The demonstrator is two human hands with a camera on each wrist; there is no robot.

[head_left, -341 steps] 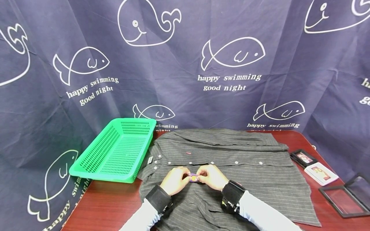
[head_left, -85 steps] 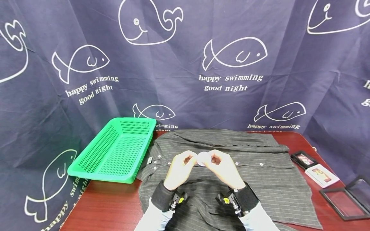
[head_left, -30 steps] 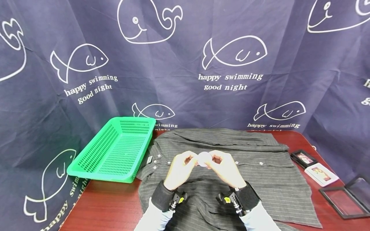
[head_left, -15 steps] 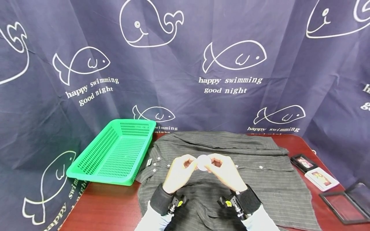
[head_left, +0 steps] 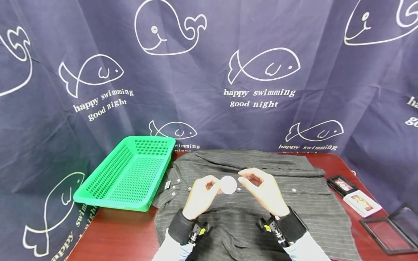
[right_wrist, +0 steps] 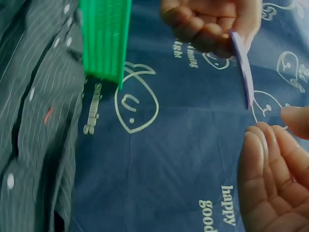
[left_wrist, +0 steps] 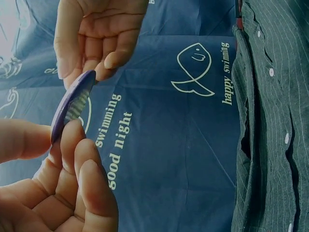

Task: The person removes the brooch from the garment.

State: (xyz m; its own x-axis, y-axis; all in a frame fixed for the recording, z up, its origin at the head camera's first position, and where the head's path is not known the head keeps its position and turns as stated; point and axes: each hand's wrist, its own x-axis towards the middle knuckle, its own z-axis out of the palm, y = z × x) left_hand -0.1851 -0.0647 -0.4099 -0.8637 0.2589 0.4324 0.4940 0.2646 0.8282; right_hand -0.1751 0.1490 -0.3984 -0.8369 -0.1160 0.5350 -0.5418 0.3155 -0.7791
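My left hand (head_left: pixel 200 195) pinches a round, thin purple-edged disc (head_left: pixel 229 185) between thumb and fingers, holding it up over a dark pinstriped shirt (head_left: pixel 303 210). A pale, plain face of the disc shows in the head view. Seen nearly edge-on in the left wrist view, the disc (left_wrist: pixel 72 104) has a purple rim and a patterned far face. My right hand (head_left: pixel 262 190) is just to the right of it, fingers and thumb parted and holding nothing. The right wrist view shows a gap between the disc (right_wrist: pixel 243 70) and the right fingertips.
A green plastic basket (head_left: pixel 128 205) stands at the left of the red-brown table (head_left: pixel 114 232). On the right lie a black-framed picture case (head_left: pixel 342 183), a white-framed one (head_left: pixel 362 203) and an opened black case (head_left: pixel 388 235). A dark blue printed curtain (head_left: pixel 209 76) hangs behind.
Earlier, both hands held the disc, first low over the shirt with a yellow picture showing, then higher with its pale face up. The right hand has just let go and moved right.
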